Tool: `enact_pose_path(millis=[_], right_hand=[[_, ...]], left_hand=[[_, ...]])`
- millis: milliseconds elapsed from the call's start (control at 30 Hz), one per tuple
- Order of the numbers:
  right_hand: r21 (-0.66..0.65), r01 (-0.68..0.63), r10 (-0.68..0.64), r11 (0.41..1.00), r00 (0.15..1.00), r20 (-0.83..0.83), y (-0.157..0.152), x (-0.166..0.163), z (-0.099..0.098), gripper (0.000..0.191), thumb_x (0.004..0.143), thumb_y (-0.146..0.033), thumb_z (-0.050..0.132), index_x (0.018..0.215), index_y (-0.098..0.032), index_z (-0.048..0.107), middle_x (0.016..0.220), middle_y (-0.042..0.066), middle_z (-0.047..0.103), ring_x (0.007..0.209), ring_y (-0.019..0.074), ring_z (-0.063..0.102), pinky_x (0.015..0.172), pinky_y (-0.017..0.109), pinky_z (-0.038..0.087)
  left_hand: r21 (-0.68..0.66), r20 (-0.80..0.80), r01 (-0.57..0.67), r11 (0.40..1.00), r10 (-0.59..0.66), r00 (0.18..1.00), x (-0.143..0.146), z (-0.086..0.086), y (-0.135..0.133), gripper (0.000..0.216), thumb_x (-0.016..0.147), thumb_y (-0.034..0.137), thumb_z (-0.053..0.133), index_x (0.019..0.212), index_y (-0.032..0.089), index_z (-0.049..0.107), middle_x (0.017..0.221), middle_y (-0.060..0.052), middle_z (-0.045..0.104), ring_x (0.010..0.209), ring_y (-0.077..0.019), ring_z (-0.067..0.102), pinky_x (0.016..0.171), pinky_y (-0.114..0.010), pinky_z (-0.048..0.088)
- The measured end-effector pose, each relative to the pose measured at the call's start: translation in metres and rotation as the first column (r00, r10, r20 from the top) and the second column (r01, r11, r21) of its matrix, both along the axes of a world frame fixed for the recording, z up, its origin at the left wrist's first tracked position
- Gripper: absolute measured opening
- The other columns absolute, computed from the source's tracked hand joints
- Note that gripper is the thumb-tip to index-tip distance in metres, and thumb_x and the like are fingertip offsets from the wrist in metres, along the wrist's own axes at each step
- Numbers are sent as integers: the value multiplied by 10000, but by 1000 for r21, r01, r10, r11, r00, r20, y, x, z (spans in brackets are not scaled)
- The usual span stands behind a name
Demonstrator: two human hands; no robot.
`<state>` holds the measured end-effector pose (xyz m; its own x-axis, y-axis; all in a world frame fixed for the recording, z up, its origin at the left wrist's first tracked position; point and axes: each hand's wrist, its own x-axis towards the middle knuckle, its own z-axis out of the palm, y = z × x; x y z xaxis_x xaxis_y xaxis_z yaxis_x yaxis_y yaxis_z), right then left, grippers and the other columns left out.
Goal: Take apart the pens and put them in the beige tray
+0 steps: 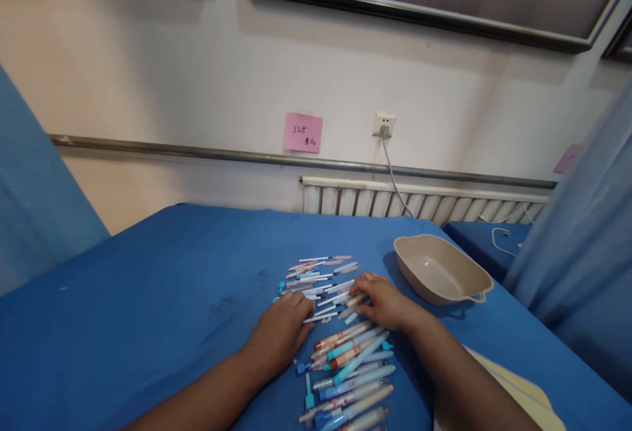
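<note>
Several pens and thin white refills (323, 279) lie scattered on a blue cloth-covered table (148, 299), with a second cluster of pen barrels (353, 372) nearer to me. My left hand (281, 332) rests palm down on the left side of the pile, fingers together and slightly curled over the refills. My right hand (382, 299) lies on the right side, its fingertips pinching at a pale pen part (354, 301). An empty beige oval dish (439, 270) stands just right of my right hand.
A wall runs behind the table with a pink sticky note (303, 132), a socket with a plugged cable (384, 126) and a radiator (419, 201). Blue curtains hang at the left (34, 187) and right (587, 233). A yellowish sheet (518, 391) lies at the table's near right.
</note>
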<state>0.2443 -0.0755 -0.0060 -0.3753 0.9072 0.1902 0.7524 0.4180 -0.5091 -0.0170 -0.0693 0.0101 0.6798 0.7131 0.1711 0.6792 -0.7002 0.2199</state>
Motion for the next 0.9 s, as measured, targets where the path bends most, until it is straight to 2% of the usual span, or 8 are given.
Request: enact_pose_path(millis=[133, 333, 467, 567, 733, 900], right_hand=[[-39, -48, 49, 998, 999, 13, 0, 1, 1, 422, 607, -174, 728, 1007, -233, 605, 1009, 30, 579, 946, 205, 512, 836, 317, 379], [57, -42, 45, 998, 997, -65, 4, -6, -5, 293, 706, -175, 660, 989, -237, 615, 1017, 34, 586, 980, 198, 515, 863, 317, 385], [-4, -106, 104, 994, 981, -161, 10, -1, -12, 340, 670, -202, 699, 1000, -230, 625, 1083, 45, 574, 1043, 203, 508, 923, 344, 371], [-48, -154, 144, 987, 975, -168, 10, 3, -12, 431, 620, -187, 728, 1036, -226, 623, 1158, 55, 543, 1099, 212, 481, 951, 353, 357], [7, -70, 70, 998, 993, -97, 9, 2, -10, 421, 640, -209, 722, 1047, -237, 621, 1161, 59, 549, 1082, 225, 489, 936, 361, 364], [19, -53, 55, 998, 993, -106, 12, 3, -12, 438, 658, -285, 722, 1073, -217, 600, 1150, 73, 552, 1068, 232, 496, 922, 359, 379]], left_hand=[[28, 3, -19, 999, 19, 1000, 2, -3, 3, 68, 854, 241, 483, 885, 203, 528, 936, -41, 548, 881, -209, 490, 764, -320, 380], [44, 38, 0, 999, -2, 999, 4, -7, 11, 90, 852, 264, 505, 910, 200, 532, 938, -44, 551, 884, -212, 496, 769, -324, 382], [37, 51, -14, 999, 12, 999, 6, -6, 19, 60, 849, 238, 499, 878, 198, 532, 908, -40, 555, 872, -211, 501, 769, -324, 385], [48, 38, -19, 999, 17, 999, 9, -6, 24, 63, 831, 206, 506, 887, 200, 534, 924, -42, 560, 891, -213, 503, 785, -328, 384], [98, 24, -26, 995, 24, 999, 18, -9, 35, 111, 806, 148, 494, 899, 191, 536, 927, -53, 568, 896, -220, 508, 782, -330, 385], [128, 53, -52, 990, 46, 998, 24, -13, 47, 113, 832, 155, 444, 875, 182, 544, 892, -61, 575, 865, -220, 520, 759, -329, 388]])
